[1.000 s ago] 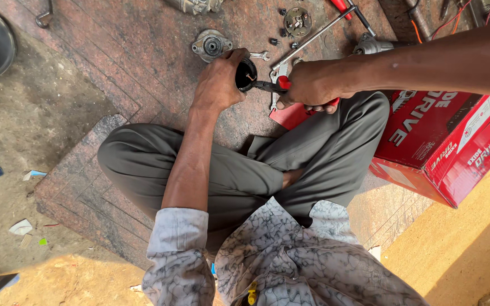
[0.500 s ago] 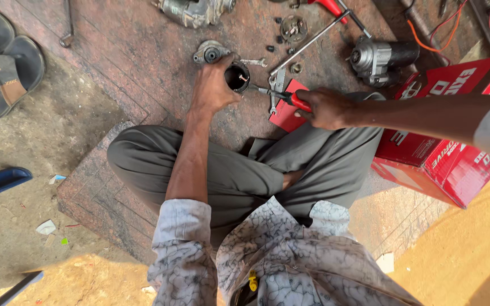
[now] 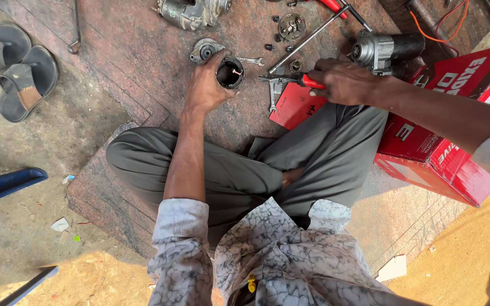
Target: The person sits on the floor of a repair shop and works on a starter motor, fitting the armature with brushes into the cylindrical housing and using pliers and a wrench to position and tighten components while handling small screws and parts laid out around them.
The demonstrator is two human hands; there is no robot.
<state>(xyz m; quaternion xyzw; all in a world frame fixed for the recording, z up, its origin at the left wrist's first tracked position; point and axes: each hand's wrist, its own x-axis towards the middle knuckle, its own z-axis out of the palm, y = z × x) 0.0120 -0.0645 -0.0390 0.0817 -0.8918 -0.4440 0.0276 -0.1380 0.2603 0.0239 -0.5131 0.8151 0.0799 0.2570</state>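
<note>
we steady the short black open-ended metal cylinder housing (image 3: 229, 72) on the reddish stone slab (image 3: 143, 51) with our left hand (image 3: 206, 85), fingers curled against its near wall. just right of the housing, our right hand (image 3: 344, 79) is closed around the red-handled pliers (image 3: 296, 80), whose tip points at the housing's mouth without reaching it. the housing stands loose, so a hard tug with the pliers could tip it or skid it toward the small round grey metal end cap (image 3: 204, 51) just left of it. a slipping tip could nick our left thumb.
</note>
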